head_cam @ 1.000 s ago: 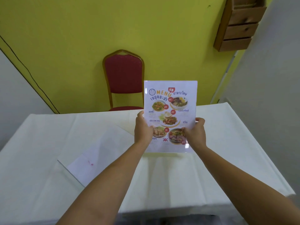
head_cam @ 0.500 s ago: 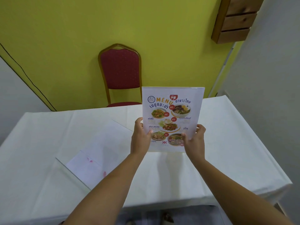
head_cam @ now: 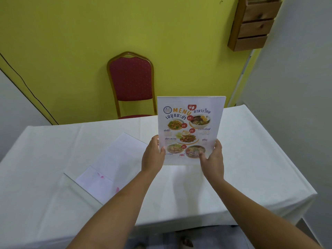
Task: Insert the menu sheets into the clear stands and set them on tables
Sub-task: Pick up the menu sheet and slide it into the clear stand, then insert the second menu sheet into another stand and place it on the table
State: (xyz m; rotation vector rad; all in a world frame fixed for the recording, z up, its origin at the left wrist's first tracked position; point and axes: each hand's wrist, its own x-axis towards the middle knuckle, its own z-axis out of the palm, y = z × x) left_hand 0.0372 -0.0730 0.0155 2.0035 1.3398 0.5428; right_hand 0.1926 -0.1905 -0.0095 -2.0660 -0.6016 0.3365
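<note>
A clear stand with a colourful menu sheet inside [head_cam: 190, 126] is upright over the middle of the white-clothed table [head_cam: 251, 159], its printed side facing me. My left hand [head_cam: 152, 155] grips its lower left edge and my right hand [head_cam: 212, 157] grips its lower right edge. Whether its base touches the cloth is hidden by my hands. A second clear stand [head_cam: 111, 168] lies flat on the table to the left, with a pale sheet in it showing faint pink marks.
A red padded chair with a gold frame [head_cam: 132, 83] stands behind the table against the yellow wall. A wooden drawer unit [head_cam: 255, 24] hangs at the upper right. A grey wall [head_cam: 296, 105] runs close along the table's right side.
The menu stand has moved lower and a little farther out over the table, still held by both hands. The camera has tilted down slightly.
</note>
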